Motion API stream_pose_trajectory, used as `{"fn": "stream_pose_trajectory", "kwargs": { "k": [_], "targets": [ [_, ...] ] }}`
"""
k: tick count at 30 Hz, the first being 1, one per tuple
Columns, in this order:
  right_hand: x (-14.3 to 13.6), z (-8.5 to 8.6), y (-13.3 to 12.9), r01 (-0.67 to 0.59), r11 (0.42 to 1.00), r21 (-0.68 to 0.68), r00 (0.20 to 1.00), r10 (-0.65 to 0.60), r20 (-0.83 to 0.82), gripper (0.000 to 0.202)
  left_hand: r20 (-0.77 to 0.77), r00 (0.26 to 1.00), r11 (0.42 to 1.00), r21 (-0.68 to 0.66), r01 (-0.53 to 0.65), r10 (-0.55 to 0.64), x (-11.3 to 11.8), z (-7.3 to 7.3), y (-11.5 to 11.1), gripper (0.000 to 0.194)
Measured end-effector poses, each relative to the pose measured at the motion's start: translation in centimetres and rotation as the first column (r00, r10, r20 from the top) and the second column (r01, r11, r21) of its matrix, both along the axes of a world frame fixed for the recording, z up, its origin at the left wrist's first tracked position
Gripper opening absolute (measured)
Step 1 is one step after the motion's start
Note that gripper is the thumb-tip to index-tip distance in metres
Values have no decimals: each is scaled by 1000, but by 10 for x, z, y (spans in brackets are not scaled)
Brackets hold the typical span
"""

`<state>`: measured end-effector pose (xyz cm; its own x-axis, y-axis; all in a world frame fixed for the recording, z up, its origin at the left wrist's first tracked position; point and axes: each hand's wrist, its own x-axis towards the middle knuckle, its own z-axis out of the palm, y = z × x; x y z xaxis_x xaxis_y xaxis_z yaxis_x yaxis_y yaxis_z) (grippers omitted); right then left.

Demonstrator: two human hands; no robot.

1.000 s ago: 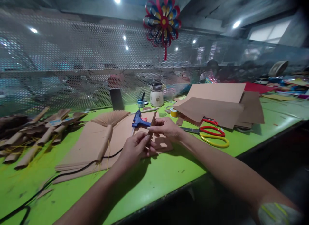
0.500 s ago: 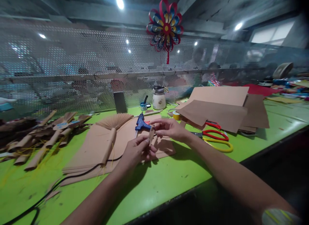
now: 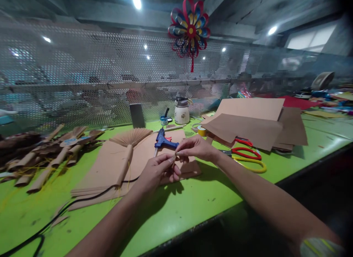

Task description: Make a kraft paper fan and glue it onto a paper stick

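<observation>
A small strip of brown paper (image 3: 173,161), mostly hidden by fingers, is pinched in my left hand (image 3: 162,168). Thumb and fingertips of my right hand (image 3: 195,148) close on the upper end of that same strip. Just behind the hands a blue glue gun (image 3: 165,140) lies on stacked brown paper sheets (image 3: 96,172). A pleated paper fan (image 3: 131,136) with a rolled paper tube (image 3: 125,166) below it rests on the stack, left of my left hand. Scissors (image 3: 246,153) with red and yellow handles lie right of my right hand.
Several rolled paper pieces with yellow strings (image 3: 52,157) are heaped at the left. A black cord (image 3: 82,200) crosses the green table (image 3: 204,213). Large brown sheets (image 3: 248,126) lie at the back right. A white jar (image 3: 181,112) and yellow tape (image 3: 201,130) stand behind the glue gun.
My right fingertips have come down and in onto the paper strip, closer to my left fingers. The strip now shows less, and more of the glue gun's handle is visible.
</observation>
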<state>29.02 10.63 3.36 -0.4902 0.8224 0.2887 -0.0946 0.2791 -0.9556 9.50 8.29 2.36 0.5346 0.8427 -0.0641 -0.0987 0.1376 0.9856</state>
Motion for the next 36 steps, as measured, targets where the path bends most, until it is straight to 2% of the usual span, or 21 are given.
{"fn": "stream_pose_trajectory", "kwargs": {
  "k": [6,11,18,24,32,36],
  "targets": [
    [-4,-6,2,50,998,24,998,-50,-27,21,-43,999,997,77,-12,15,4,-1,-1,23],
    [-11,-14,5,102,994,-39,989,-105,-102,21,-26,999,999,15,-31,32,7,-3,-1,25],
    [-19,-9,-1,124,991,-49,986,-128,-105,61,-61,996,997,-43,-65,63,6,-1,-3,37],
    [-25,-9,-3,173,982,-80,973,-183,-144,81,-104,990,995,-8,-97,96,7,-10,4,27],
    [-24,-10,-3,197,973,-123,957,-218,-191,89,-106,990,993,73,-90,98,7,-13,5,27],
    [-22,-9,0,246,957,-152,945,-272,-183,85,-112,989,988,127,-84,98,8,-15,5,26]
  ]
}}
